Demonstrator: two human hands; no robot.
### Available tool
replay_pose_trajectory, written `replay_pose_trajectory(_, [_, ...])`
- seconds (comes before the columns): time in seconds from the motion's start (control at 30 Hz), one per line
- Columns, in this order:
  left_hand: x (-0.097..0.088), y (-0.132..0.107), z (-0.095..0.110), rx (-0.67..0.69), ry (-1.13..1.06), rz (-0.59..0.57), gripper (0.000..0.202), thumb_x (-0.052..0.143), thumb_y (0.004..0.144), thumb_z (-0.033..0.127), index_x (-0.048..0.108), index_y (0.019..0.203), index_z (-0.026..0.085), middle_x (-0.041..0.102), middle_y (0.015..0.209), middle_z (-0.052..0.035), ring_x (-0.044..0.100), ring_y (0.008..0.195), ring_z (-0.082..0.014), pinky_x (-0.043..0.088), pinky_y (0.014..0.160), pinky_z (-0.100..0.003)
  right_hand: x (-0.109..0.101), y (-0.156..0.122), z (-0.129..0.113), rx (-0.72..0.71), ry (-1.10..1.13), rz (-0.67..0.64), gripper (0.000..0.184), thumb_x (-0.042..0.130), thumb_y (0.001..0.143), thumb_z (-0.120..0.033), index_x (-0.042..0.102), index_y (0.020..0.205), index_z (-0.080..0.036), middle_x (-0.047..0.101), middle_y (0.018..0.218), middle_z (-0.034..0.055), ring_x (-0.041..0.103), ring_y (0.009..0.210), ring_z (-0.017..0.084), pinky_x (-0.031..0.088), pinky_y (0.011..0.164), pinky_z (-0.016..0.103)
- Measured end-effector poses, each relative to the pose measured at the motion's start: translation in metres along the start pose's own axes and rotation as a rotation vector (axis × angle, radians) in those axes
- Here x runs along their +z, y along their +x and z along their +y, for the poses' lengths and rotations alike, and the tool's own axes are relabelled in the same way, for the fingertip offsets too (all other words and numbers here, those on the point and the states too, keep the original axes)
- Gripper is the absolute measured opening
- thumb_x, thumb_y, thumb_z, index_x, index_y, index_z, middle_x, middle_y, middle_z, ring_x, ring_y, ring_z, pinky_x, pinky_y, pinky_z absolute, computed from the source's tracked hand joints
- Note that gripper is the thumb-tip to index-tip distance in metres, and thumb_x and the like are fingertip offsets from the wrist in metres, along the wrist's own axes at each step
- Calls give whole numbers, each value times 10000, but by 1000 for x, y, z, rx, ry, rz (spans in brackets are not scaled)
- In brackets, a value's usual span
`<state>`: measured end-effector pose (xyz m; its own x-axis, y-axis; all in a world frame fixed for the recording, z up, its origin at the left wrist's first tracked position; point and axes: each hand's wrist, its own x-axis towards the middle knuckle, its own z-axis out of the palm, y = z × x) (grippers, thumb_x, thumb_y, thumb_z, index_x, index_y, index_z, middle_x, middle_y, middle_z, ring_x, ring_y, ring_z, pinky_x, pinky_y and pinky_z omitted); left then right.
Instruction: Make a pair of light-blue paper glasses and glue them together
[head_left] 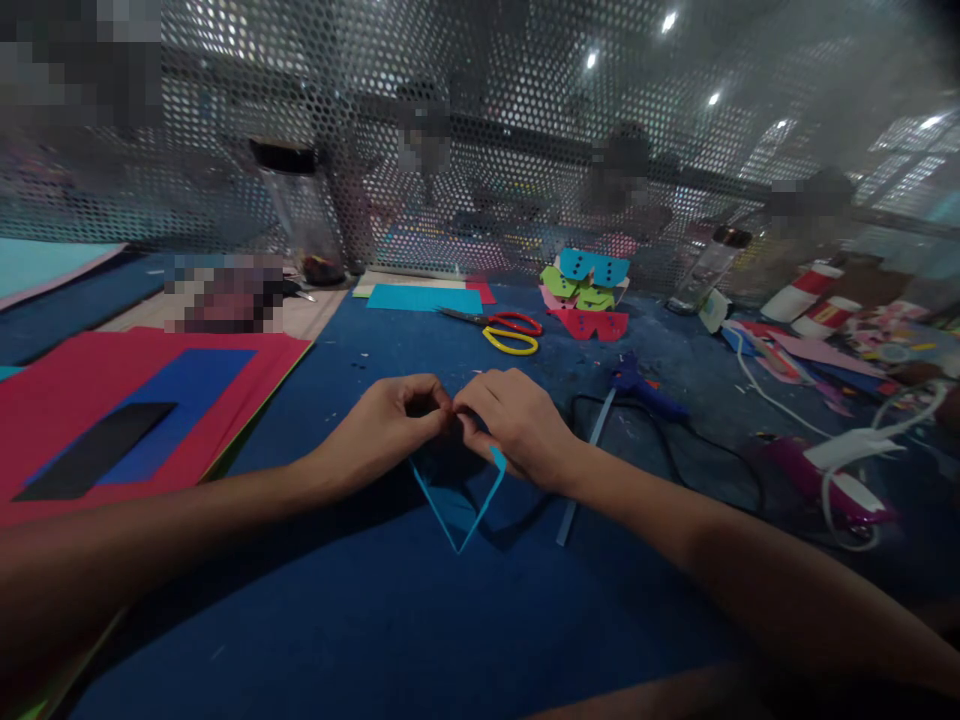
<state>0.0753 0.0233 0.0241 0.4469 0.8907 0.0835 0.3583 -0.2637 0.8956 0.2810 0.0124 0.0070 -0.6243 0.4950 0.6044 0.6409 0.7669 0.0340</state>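
Observation:
My left hand (394, 422) and my right hand (511, 420) meet at the middle of the blue table cover (360, 620), fingers pinched together. Between them they hold a folded light blue paper piece (456, 500), whose pointed lower end hangs down towards me in a V shape. Both hands are closed on its upper edge. The top of the paper is hidden under my fingers.
Red, blue and black paper sheets (127, 420) lie at the left. Scissors with red and yellow handles (502, 330) lie beyond my hands, near a light blue sheet (424, 298) and coloured paper cut-outs (589, 290). A blue glue gun (637, 385) with cable and scraps lie right. A perforated metal screen (480, 150) stands behind.

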Motion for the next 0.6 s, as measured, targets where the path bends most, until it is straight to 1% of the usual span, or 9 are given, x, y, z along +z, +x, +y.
replay_pose_trajectory(0.1, [0, -1, 2, 9, 9, 1, 127, 614, 819, 295, 657, 764, 189, 665, 672, 17, 587, 659, -152, 439, 625, -276, 0, 0, -1, 41, 72, 8, 117, 535, 968, -120, 623, 993, -194, 724, 929, 68, 614, 879, 219, 413, 815, 358])
replay_pose_trajectory(0.2, [-1, -2, 3, 33, 58, 17, 120, 614, 818, 286, 668, 771, 190, 658, 688, 19, 581, 671, -152, 436, 630, -276, -1, 0, -2, 100, 154, 11, 113, 560, 948, -117, 617, 990, -205, 735, 963, 57, 636, 896, 211, 418, 802, 347])
replay_pose_trajectory(0.27, [-2, -3, 2, 44, 90, 27, 123, 617, 824, 289, 680, 785, 191, 668, 707, 16, 584, 685, -156, 434, 634, -278, -2, 0, -2, 114, 180, 6, 109, 568, 948, -120, 617, 992, -207, 740, 974, 56, 645, 912, 211, 421, 810, 348])
replay_pose_trajectory(0.4, [-2, -3, 0, 45, 108, 28, 142, 627, 845, 309, 694, 807, 190, 685, 725, 10, 593, 695, -159, 432, 635, -278, -2, 1, -2, 106, 162, -1, 105, 565, 964, -128, 624, 1009, -202, 747, 991, 63, 655, 947, 219, 428, 833, 355])
replay_pose_trajectory(0.53, [-3, -3, 3, 17, 85, 8, 170, 627, 860, 328, 723, 880, 188, 727, 780, -3, 626, 736, -176, 452, 656, -284, -1, 0, -2, 89, 107, 1, 105, 548, 993, -140, 633, 1019, -196, 750, 992, 75, 660, 958, 226, 438, 849, 364])
replay_pose_trajectory(0.6, [-3, -4, 4, 15, 86, 7, 164, 630, 858, 323, 723, 866, 189, 730, 781, -2, 629, 740, -177, 452, 660, -283, -1, 0, -2, 70, 91, 1, 111, 540, 999, -140, 634, 1029, -193, 750, 994, 77, 658, 946, 224, 445, 858, 367])
